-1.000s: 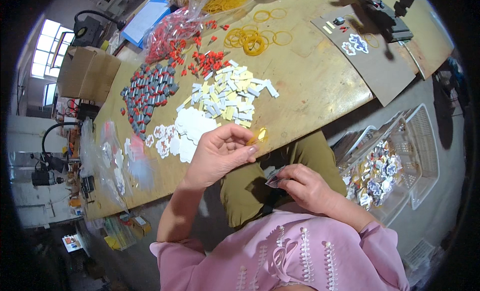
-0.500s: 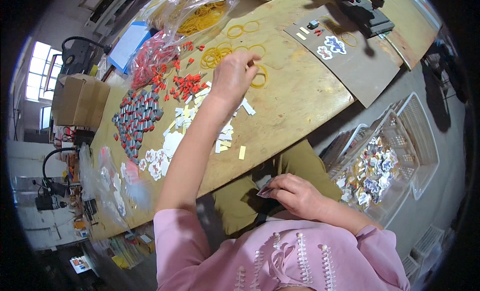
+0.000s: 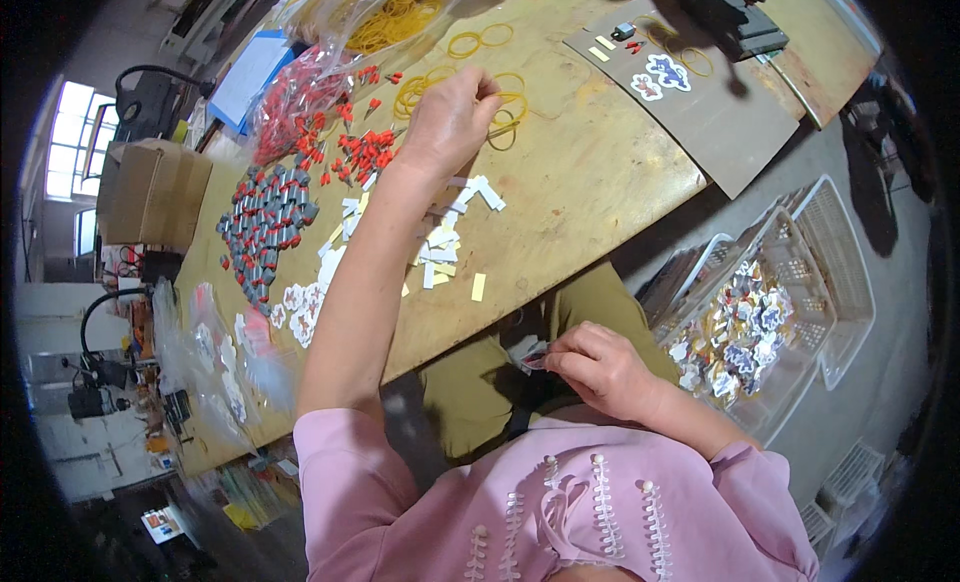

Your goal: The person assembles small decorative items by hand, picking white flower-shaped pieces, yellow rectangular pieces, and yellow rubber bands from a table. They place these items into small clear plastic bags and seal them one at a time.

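My left hand [image 3: 452, 120] reaches across the table over the loose yellow rubber bands [image 3: 510, 110], its fingers bent and pinched together. Whether a band is between its fingertips is hidden. Low over my lap, my right hand [image 3: 600, 370] is closed on a small clear plastic packet [image 3: 533, 358] with something dark in it. Below my left forearm lie white and pale yellow paper strips [image 3: 440, 247]. Red-tipped small parts [image 3: 362, 157] and a block of grey cylinders with red ends [image 3: 268, 227] lie to the left of it.
A plastic bag of rubber bands [image 3: 400, 20] and one of red parts [image 3: 290, 107] stand at the back. Printed cutouts [image 3: 298, 307] lie near the table's left edge. A grey board [image 3: 690, 132] holds sample pieces beside a dark machine base [image 3: 735, 27]. Basket [image 3: 800, 327] of packed pieces at right.
My left hand has moved a little farther away and to the left over the rubber bands, fingers drawn closer together. My right hand stays over my lap with the packet. The view has shifted slightly.
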Available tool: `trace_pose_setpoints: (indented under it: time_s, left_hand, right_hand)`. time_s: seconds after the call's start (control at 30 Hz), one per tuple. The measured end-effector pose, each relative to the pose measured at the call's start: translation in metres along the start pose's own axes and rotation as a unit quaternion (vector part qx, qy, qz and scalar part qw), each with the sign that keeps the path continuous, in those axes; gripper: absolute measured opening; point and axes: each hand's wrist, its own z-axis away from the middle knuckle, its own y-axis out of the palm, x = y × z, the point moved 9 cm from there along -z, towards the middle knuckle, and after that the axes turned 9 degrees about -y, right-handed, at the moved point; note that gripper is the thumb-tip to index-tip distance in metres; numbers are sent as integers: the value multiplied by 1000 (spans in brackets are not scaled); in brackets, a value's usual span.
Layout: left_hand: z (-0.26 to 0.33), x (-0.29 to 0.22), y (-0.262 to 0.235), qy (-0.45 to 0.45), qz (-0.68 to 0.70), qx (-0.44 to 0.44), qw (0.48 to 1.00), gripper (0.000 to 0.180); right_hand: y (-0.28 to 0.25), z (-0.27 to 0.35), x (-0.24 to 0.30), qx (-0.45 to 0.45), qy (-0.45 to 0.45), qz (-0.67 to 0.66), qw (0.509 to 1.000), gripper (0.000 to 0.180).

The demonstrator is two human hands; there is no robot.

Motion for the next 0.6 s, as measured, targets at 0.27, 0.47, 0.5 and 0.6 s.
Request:
trace_pose_setpoints:
  time_s: [0.27, 0.47, 0.5, 0.6]
  left_hand:
    - [-36, 22, 34, 22, -66, 36, 997, 25]
    - [-41, 22, 43, 11, -127, 53, 990, 24]
    - [-37, 22, 40, 38, -129, 29, 991, 24]
    - [-30, 24, 33, 68, -92, 5, 993, 24]
  right_hand:
    - [8, -11, 15, -2, -12, -19, 1000, 19]
    - [5, -4, 12, -3, -5, -6, 1000, 18]
    - [3, -4, 11, -3, -6, -5, 1000, 18]
    - [2, -2, 8, 0, -4, -5, 1000, 18]
